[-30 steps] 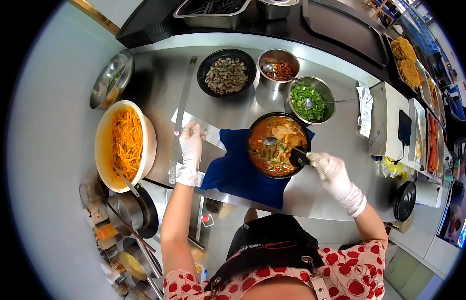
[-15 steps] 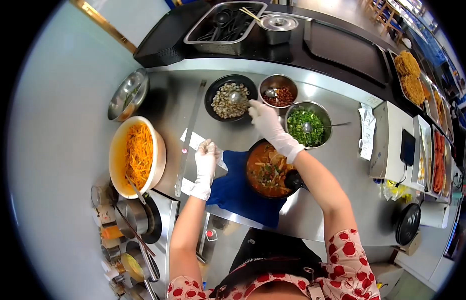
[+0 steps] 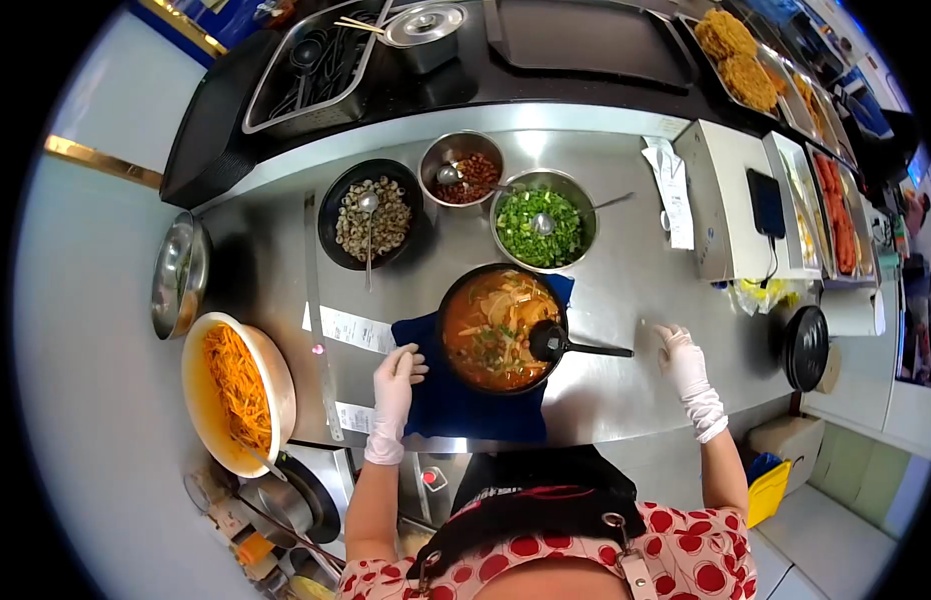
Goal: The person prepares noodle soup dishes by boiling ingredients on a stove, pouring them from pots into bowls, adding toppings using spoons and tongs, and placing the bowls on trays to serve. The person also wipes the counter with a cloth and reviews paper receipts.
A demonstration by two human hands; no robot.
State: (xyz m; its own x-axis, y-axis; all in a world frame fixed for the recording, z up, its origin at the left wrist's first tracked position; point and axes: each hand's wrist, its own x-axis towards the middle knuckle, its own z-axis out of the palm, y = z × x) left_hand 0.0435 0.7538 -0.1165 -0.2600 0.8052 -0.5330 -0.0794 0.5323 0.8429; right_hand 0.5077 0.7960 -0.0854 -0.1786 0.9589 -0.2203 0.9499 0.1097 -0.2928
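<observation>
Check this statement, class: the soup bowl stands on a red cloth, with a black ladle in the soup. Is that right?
Not quite: the head view shows that the cloth is blue, not red. The soup bowl does stand on it, with a black ladle in the soup.

A steel counter (image 3: 626, 285) and stacked trays (image 3: 214, 130) show a restaurant kitchen.
</observation>
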